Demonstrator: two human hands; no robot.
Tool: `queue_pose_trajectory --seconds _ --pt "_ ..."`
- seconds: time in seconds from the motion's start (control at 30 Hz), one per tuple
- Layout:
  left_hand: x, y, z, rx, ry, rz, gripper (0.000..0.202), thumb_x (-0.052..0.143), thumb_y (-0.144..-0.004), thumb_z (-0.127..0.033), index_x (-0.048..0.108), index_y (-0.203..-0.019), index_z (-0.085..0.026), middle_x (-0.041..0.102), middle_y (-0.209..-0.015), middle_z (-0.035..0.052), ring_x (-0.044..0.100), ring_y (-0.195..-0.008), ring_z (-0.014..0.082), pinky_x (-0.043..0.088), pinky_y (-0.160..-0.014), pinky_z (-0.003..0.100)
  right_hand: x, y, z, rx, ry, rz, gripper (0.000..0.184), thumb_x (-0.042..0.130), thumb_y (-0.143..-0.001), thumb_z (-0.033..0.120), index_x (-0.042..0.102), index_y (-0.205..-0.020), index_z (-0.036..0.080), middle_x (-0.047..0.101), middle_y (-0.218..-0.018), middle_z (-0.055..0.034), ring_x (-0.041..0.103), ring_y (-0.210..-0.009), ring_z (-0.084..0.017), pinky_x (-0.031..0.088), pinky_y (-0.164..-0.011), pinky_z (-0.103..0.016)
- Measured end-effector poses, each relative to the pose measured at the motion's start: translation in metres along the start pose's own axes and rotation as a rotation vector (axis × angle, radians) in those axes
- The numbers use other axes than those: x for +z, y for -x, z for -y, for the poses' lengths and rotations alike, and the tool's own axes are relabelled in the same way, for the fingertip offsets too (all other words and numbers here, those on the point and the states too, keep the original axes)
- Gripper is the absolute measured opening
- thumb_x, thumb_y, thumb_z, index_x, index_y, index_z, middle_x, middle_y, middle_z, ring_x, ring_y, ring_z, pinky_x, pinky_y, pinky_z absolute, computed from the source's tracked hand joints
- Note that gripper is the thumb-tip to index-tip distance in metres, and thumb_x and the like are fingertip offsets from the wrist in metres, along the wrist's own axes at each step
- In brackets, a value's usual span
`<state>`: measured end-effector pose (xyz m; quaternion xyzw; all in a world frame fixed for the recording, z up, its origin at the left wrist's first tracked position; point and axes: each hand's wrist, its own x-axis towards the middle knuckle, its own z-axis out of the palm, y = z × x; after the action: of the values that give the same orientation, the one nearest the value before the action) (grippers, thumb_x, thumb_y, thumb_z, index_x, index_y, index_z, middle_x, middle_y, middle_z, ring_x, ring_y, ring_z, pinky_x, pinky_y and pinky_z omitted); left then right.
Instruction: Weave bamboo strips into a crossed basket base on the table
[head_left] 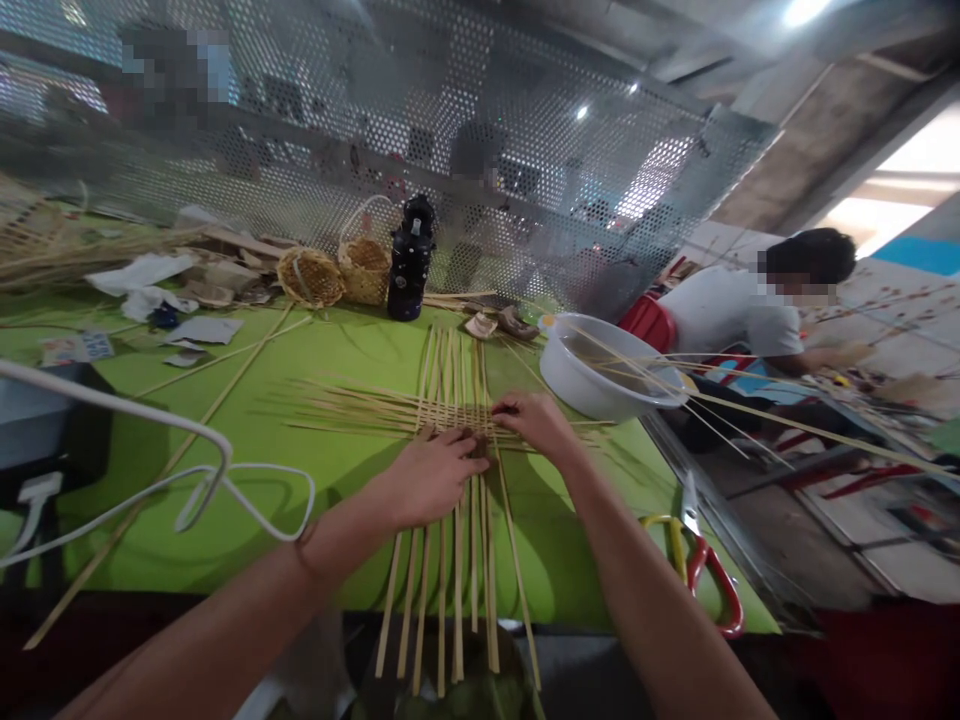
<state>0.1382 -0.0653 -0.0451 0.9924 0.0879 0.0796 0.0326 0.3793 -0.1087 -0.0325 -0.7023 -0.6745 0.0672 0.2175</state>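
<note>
Pale bamboo strips cross one another in a loose, flat weave on a green tabletop. Its long lengthwise strips hang over the table's near edge. Lying flat on the weave's near side, my left hand has its fingers spread and presses the strips down. My right hand is at the right edge of the weave. Its thumb and fingertips are pinched together on a bamboo strip; the exact grip is partly hidden.
A white basin of water with long strips across it stands right. Scissors lie at the right edge. Behind are a black bottle, two small baskets and paper scraps. A white cable loops left. A person sits beyond.
</note>
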Motion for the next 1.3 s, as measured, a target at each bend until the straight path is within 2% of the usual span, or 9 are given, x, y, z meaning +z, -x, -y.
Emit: queue_pose_trajectory --seconds 0.4,0.73,0.87,1.03,1.3 --pt "0.006 0.000 0.002 0.025 0.006 -0.050 0.042 0.056 -0.092 -0.021 0.062 -0.134 -0.027 0.059 -0.145 0.0041 0.048 -0.136 0.0266 0.036 -0.111 0.046 -0.003 0.004 0.004 -0.034 0.063 0.062 0.016 0.068 -0.087 0.016 0.080 -0.095 0.022 0.080 -0.097 -0.0037 0.072 -0.090 -0.019 0.050 -0.084 -0.029" --pt "0.006 -0.001 0.001 0.018 0.002 -0.060 0.041 0.055 -0.093 -0.021 0.062 -0.133 -0.029 0.059 -0.146 0.0013 0.047 -0.138 0.0260 0.034 -0.111 0.045 0.000 0.007 0.013 -0.060 0.312 0.104 0.018 0.062 -0.093 0.020 0.079 -0.096 0.021 0.079 -0.095 -0.0084 0.070 -0.094 -0.020 0.047 -0.084 -0.026" --pt "0.008 -0.001 0.002 0.011 0.012 -0.059 0.042 0.055 -0.093 -0.020 0.061 -0.134 -0.030 0.057 -0.148 0.0002 0.046 -0.138 0.0258 0.034 -0.111 0.045 -0.002 0.006 0.017 -0.042 0.297 0.098 0.018 0.061 -0.093 0.020 0.079 -0.095 0.021 0.079 -0.096 -0.0071 0.070 -0.094 -0.020 0.046 -0.084 -0.026" --pt "0.008 0.000 0.002 0.030 0.010 -0.077 0.038 0.054 -0.095 -0.023 0.062 -0.132 -0.029 0.063 -0.141 0.0004 0.045 -0.138 0.0247 0.031 -0.114 0.046 -0.003 0.003 0.025 0.006 0.257 0.066 0.021 0.068 -0.090 0.026 0.077 -0.109 0.023 0.079 -0.104 -0.0054 0.070 -0.095 -0.020 0.046 -0.080 -0.027" --pt "0.004 0.000 0.000 0.026 -0.001 -0.065 0.037 0.054 -0.094 -0.022 0.063 -0.130 -0.028 0.064 -0.138 0.0027 0.045 -0.138 0.0258 0.033 -0.111 0.046 0.001 0.002 0.026 -0.024 0.280 0.077 0.013 0.069 -0.092 0.029 0.079 -0.095 0.022 0.079 -0.098 -0.0060 0.069 -0.092 -0.020 0.044 -0.077 -0.027"
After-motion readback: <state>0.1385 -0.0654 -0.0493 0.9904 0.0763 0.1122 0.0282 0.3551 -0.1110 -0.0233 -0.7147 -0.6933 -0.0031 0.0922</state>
